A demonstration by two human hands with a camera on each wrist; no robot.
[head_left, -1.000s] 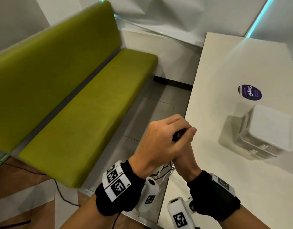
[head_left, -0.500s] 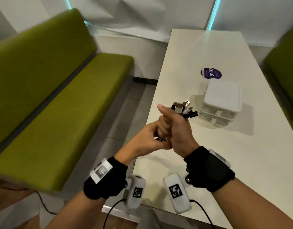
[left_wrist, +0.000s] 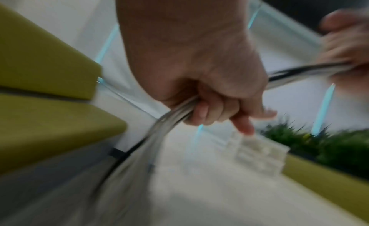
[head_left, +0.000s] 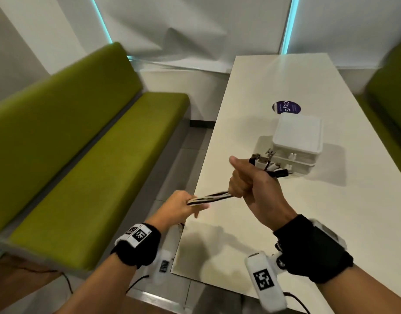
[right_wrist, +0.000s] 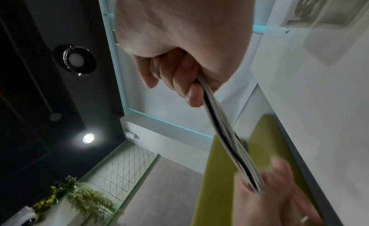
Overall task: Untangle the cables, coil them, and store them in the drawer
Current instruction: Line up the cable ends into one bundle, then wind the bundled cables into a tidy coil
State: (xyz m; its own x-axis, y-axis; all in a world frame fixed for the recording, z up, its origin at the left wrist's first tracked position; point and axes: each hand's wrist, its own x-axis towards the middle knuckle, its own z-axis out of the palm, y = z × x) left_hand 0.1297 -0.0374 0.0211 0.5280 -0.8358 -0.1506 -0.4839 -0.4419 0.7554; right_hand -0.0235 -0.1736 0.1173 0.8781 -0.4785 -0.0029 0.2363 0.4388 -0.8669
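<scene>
A bundle of black and white cables (head_left: 214, 197) stretches taut between my two hands above the table's left edge. My right hand (head_left: 247, 180) grips the bundle in a fist just below its plug ends (head_left: 271, 165), which fan out past my thumb. My left hand (head_left: 183, 206) holds the same bundle lower down and to the left; in the left wrist view its fingers (left_wrist: 209, 112) curl round the cables (left_wrist: 171, 119), which trail blurred below. The right wrist view shows the cables (right_wrist: 221, 128) leaving my fist. A small white drawer unit (head_left: 297, 141) stands on the table, its drawers closed.
The white table (head_left: 285, 223) carries a purple round sticker (head_left: 285, 107) behind the drawer unit. A green bench (head_left: 86, 159) runs along the left, across a strip of grey floor (head_left: 183, 159). Another green bench (head_left: 389, 91) is at the far right.
My hands were pressed together on the cables; now the left hand has slid down and left along the bundle, drawing it straight. The right hand stays up holding the plug ends.
</scene>
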